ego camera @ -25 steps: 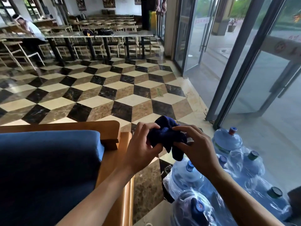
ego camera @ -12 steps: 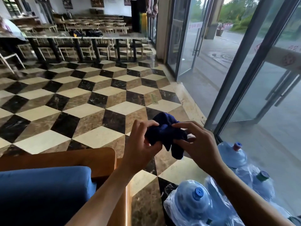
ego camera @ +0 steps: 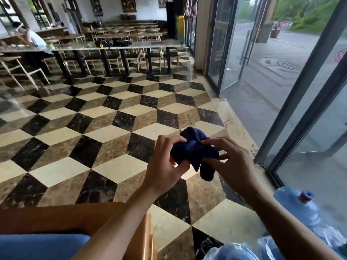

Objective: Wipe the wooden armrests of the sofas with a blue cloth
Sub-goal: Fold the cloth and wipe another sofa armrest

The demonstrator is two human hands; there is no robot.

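A bunched dark blue cloth (ego camera: 193,150) is held in front of me, above the tiled floor. My left hand (ego camera: 165,164) pinches its left side and my right hand (ego camera: 230,162) grips its right side, with a corner of cloth hanging down between them. The sofa's wooden armrest (ego camera: 62,216) shows at the bottom left, below my left forearm. Its blue cushion (ego camera: 41,246) fills the bottom left corner. Neither hand touches the armrest.
Large blue water bottles (ego camera: 298,207) wrapped in plastic stand at the bottom right beside the glass wall (ego camera: 300,113). Patterned marble floor (ego camera: 105,128) spreads ahead. Tables and chairs (ego camera: 120,51) line the far end, where a person (ego camera: 35,40) sits at the left.
My view has tilted up, so the sofa and bottles sit lower in frame. Both hands keep hold of the cloth and have shifted their fingers on it.
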